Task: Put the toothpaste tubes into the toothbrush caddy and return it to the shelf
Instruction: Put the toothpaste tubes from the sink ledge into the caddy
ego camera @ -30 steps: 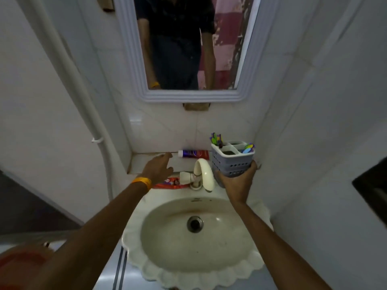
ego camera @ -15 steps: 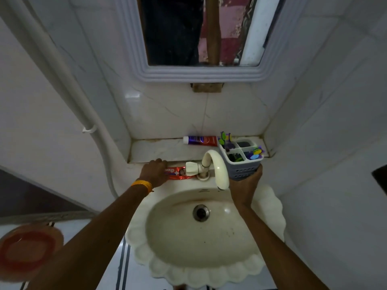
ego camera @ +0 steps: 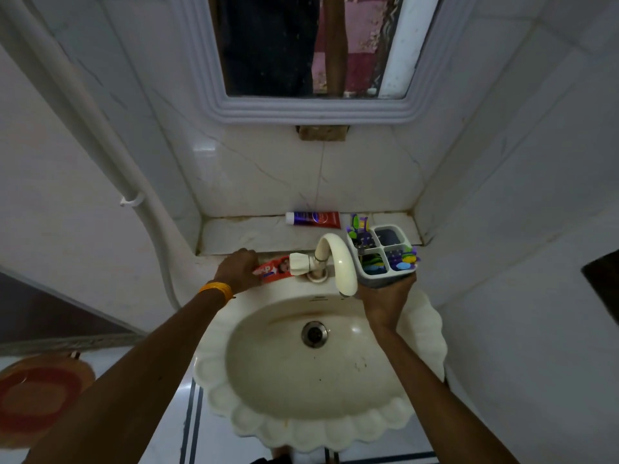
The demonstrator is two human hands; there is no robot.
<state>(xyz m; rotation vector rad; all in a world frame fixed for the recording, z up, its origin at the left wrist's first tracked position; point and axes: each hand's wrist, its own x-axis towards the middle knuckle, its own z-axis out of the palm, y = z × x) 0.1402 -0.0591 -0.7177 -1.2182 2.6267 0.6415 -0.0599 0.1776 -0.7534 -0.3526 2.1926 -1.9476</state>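
A red toothpaste tube (ego camera: 273, 268) lies on the sink's back rim, left of the tap handle. My left hand (ego camera: 238, 270) is closed over its left end. A second tube, blue and red with a white cap (ego camera: 314, 218), lies on the marble shelf (ego camera: 241, 234) against the wall. My right hand (ego camera: 387, 298) grips the grey four-compartment toothbrush caddy (ego camera: 383, 251) from below, holding it right of the tap, above the sink rim. Toothbrushes stick out of its compartments.
The cream tap (ego camera: 336, 261) curves over the scalloped sink (ego camera: 321, 363) between my hands. A white-framed mirror (ego camera: 308, 58) hangs above the shelf. A white pipe (ego camera: 100, 135) runs down the left wall. A round red mat (ego camera: 40, 393) lies on the floor, lower left.
My left hand came down from the shelf to the sink rim and closed on the red tube. The caddy in my right hand dropped lower beside the tap. My view tilted down.
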